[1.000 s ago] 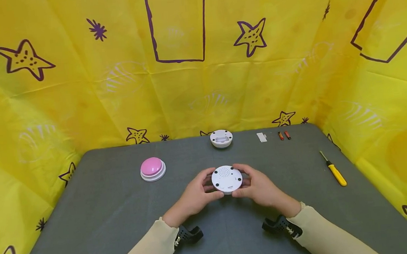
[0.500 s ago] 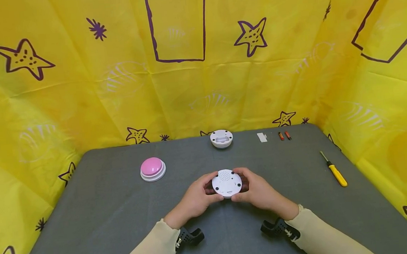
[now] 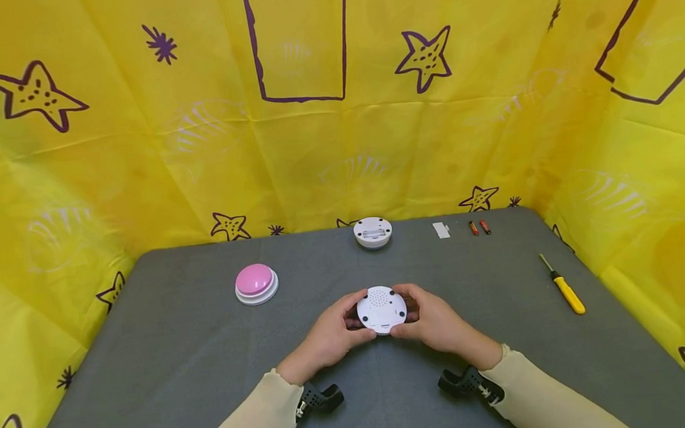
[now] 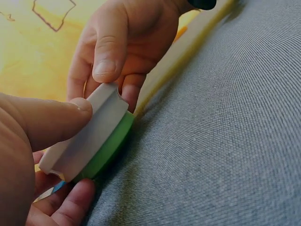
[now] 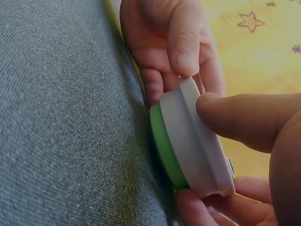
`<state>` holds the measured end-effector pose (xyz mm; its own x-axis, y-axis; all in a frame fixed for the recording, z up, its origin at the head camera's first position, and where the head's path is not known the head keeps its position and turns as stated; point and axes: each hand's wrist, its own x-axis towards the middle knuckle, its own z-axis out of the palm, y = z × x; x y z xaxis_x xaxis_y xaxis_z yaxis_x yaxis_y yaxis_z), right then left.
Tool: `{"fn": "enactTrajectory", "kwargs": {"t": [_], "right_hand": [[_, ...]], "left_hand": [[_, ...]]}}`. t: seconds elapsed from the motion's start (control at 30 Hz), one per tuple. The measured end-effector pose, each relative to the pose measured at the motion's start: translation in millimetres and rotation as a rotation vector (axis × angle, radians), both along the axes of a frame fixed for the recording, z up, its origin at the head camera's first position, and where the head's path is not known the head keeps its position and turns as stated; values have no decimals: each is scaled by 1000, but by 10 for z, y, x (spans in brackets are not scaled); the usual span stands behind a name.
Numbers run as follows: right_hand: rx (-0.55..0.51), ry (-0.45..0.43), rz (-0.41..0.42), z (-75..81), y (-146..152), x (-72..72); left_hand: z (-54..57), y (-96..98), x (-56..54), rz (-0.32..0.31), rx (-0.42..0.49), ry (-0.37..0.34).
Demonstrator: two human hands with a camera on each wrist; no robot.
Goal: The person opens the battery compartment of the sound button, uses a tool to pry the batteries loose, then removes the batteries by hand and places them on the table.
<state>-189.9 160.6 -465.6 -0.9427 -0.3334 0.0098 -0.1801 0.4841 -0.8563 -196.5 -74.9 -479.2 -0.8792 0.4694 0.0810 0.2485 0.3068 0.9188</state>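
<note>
Both hands hold one round push button [image 3: 382, 312] upside down, low over the dark grey table in the head view. Its white underside faces up, with a patch of speaker holes and dark round feet. The wrist views show its green dome [image 5: 165, 148] pointing down beneath the white base [image 4: 89, 132]. On the left side my left hand [image 3: 331, 333] grips the rim, thumb at the near edge and fingers curled round the far side. My right hand [image 3: 436, 321] grips the opposite side the same way. The fingers under the button are partly hidden.
A pink push button [image 3: 255, 281] stands upright at the left. Another white button [image 3: 373, 234] lies upside down at the back, its battery compartment uncovered. To its right are a small white cover [image 3: 441, 230], two batteries [image 3: 479, 227] and a yellow-handled screwdriver [image 3: 567, 293]. Yellow cloth [image 3: 315, 163] surrounds the table.
Both hands have brought the button slightly nearer the body and lower, mostly in the first half second. The button has turned a little. Other objects stay put, while the head view shifts slightly.
</note>
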Motion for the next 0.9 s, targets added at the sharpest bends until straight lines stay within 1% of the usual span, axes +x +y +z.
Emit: {"fn": "enactTrajectory", "kwargs": {"t": [0.13,0.23,0.3,0.57,0.7,0.73,0.8,0.9], "right_hand": [[-3,-11,3,-10,14,-8],[-12,-14,12,-17,30,-24],[-16,-15,15,-19,38,-32],[-4,-9,28,-17,61,-42],[21,1,41,-2,87,-41],[31,12,41,8,94,-39],[39,60,43,35,107,-38],[43,199,47,94,126,-29]], "left_hand": [[-26,-2,9,14,-2,-13],[-40,-3,13,21,6,-9],[-41,-3,17,21,13,-8],[-43,0,25,16,-4,2],[-62,4,17,13,6,14],[-65,4,17,15,10,16],[-74,6,10,17,22,25],[-81,11,4,22,36,36]]}}
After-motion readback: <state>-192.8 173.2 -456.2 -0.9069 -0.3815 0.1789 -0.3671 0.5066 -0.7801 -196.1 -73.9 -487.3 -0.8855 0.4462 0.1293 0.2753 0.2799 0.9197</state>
